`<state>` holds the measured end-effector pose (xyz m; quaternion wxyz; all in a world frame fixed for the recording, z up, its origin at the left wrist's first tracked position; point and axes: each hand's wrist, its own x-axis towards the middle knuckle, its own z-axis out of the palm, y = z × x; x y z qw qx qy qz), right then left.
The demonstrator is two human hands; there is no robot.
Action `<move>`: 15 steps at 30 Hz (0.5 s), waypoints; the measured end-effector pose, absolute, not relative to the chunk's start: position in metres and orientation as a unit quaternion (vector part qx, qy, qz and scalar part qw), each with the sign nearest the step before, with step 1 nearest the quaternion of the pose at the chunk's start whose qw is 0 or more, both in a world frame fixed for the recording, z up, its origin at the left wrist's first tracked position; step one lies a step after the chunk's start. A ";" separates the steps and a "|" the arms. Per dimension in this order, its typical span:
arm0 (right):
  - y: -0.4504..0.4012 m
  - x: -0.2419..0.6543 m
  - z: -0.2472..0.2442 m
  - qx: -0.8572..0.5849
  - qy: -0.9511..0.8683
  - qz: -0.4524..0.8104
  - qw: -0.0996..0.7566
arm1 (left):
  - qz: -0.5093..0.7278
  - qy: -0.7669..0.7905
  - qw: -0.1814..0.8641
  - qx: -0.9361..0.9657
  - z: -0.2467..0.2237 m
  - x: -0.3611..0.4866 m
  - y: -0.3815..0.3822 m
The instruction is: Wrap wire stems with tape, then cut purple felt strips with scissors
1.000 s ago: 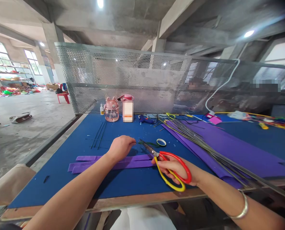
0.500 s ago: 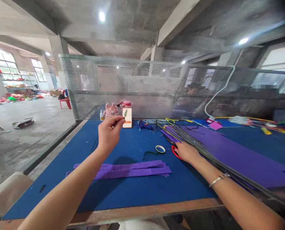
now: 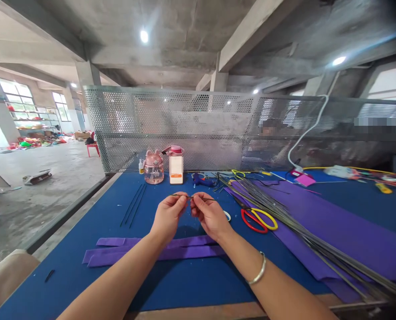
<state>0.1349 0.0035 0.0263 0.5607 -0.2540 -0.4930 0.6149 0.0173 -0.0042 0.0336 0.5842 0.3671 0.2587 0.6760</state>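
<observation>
My left hand (image 3: 172, 213) and my right hand (image 3: 207, 211) are raised close together above the blue table. Both pinch a thin dark strand (image 3: 189, 196) that runs between their fingertips. Purple strips (image 3: 191, 253) lie flat below my forearms. Red and yellow handled scissors (image 3: 259, 220) rest to the right of my right hand. A tape roll (image 3: 227, 216) is partly hidden behind that hand. On the left lie several thin dark wires (image 3: 133, 206).
Behind my hands stand a pink bottle (image 3: 154, 169) and a phone (image 3: 176, 170). A blue glue gun (image 3: 203, 180) lies nearby. Long grey wires (image 3: 304, 233) cross purple sheets (image 3: 347, 231) on the right. A perforated metal screen (image 3: 184, 120) closes the back.
My right hand has left the scissors and come to the middle. My left hand has lowered and moved right to meet it. The view has shifted slightly, and the bottle is uncovered.
</observation>
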 end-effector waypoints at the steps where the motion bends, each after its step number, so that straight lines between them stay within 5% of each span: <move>1: 0.006 0.136 0.024 -0.253 -0.464 0.626 0.573 | 0.672 0.273 0.572 0.383 0.028 0.018 -0.005; 8: 0.010 0.154 0.019 -0.270 -0.447 0.611 0.594 | 0.621 0.381 0.509 0.459 0.017 0.023 -0.010; 15: 0.023 0.171 0.019 -0.292 -0.556 0.473 0.618 | 0.485 0.398 0.663 0.408 0.020 0.007 -0.016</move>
